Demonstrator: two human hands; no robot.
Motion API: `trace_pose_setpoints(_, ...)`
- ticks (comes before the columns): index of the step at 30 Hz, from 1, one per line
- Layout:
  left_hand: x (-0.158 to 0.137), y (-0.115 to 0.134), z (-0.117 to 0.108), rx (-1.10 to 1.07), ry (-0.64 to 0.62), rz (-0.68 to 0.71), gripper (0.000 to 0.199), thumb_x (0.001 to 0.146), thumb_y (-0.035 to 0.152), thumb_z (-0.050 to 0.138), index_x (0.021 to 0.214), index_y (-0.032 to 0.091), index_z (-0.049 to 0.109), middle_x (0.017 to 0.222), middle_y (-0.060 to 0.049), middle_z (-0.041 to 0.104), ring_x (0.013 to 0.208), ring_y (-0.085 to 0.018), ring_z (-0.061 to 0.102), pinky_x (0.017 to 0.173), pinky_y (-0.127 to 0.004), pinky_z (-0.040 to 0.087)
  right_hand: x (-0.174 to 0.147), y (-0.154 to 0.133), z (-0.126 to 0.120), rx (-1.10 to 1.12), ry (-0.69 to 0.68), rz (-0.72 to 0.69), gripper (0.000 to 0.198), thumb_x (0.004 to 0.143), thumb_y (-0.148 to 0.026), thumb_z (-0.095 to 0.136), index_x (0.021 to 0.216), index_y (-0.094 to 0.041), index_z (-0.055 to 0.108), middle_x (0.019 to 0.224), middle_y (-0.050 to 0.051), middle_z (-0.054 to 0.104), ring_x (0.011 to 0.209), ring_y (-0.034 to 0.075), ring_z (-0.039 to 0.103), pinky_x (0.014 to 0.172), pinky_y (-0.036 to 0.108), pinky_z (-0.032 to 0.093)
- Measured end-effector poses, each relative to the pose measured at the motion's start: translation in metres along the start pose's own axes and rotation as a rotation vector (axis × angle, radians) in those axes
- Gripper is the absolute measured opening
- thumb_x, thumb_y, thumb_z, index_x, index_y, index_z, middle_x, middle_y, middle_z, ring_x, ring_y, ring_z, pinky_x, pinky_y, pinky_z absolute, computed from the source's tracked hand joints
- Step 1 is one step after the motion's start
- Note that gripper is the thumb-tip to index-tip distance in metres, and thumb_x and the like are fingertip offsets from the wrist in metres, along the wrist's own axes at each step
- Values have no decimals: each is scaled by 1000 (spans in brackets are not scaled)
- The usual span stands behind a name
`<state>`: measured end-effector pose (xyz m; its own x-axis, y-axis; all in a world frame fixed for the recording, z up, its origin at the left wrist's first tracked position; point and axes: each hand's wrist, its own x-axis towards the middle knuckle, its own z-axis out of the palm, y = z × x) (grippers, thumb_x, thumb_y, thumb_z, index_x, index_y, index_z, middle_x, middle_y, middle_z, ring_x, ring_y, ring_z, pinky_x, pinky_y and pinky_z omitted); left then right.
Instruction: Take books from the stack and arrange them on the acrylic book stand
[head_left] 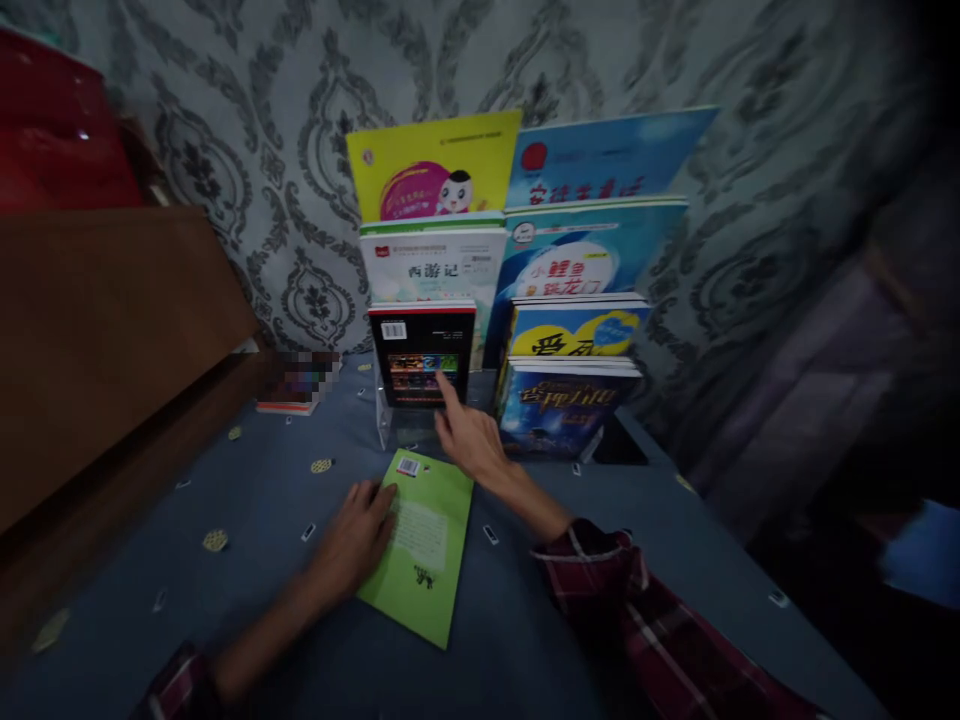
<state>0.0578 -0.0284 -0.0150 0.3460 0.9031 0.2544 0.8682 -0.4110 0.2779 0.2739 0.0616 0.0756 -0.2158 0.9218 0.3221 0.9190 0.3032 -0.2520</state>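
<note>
A green book (pixel 421 560) lies flat on the table with its barcode side up. Across its left edge rest the fingers of my left hand (pixel 360 540), laid flat rather than wrapped round it. My right hand (pixel 469 437) reaches over the book's far end, index finger stretched out to the front of a black book (pixel 421 335) and nothing seen in its grasp. That black book stands upright in a clear stand (pixel 382 420), in front of a white book (pixel 427 265) and a yellow book (pixel 427 150).
Right of the black book stand a dark blue book (pixel 566 410), a blue-and-yellow book (pixel 577 330), a teal book (pixel 592 245) and a tall blue book (pixel 611 150). A small stack (pixel 296 382) lies back left, beside a brown box (pixel 112 340). Patterned wallpaper (pixel 315 90) backs the table (pixel 262 560).
</note>
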Motion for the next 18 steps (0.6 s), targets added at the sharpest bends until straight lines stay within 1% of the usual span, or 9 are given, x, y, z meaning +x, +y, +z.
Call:
trace_pose_setpoints(2,-2,5,-3,36,-51,-32,40,101,23,41,139,20,55,138,-14,57,124,-28,56,106,-50,50,-2,5,6,15,7,7,70,100,-25,42,165,-15,17,89,9,79,79,27,76,72,34,54)
trace_pose_setpoints(6,-7,14,-10,105,-174,-103,45,103,26,39,147,21,49,156,-16,47,139,-32,50,110,-59,45,-7,16,18,97,49,-54,70,99,-24,42,164,-15,18,88,7,78,75,25,75,69,34,55)
trace_pose_setpoints(9,-12,19,-15,125,-239,-73,48,104,24,35,150,18,46,160,-17,44,144,-32,46,113,-58,43,-13,22,26,148,93,-96,69,98,-24,42,163,-16,22,93,8,78,76,25,74,67,34,55)
trace_pose_setpoints(12,-17,21,-18,139,-254,-39,49,104,23,36,151,17,46,162,-16,42,147,-31,43,114,-56,42,-20,25,30,228,119,-146,70,96,-23,41,163,-17,23,100,10,76,82,26,73,72,38,58)
trace_pose_setpoints(15,-21,22,-18,148,-241,-25,49,104,25,36,151,16,45,161,-15,43,148,-31,43,114,-55,44,-29,28,35,290,122,-204,68,97,-24,41,163,-19,24,108,12,74,93,27,72,81,42,60)
trace_pose_setpoints(18,-25,20,-16,155,-216,4,48,104,26,37,150,15,46,160,-15,44,148,-32,42,114,-53,45,-43,32,44,304,76,-283,62,99,-25,39,160,-22,31,120,13,71,106,27,70,92,44,58)
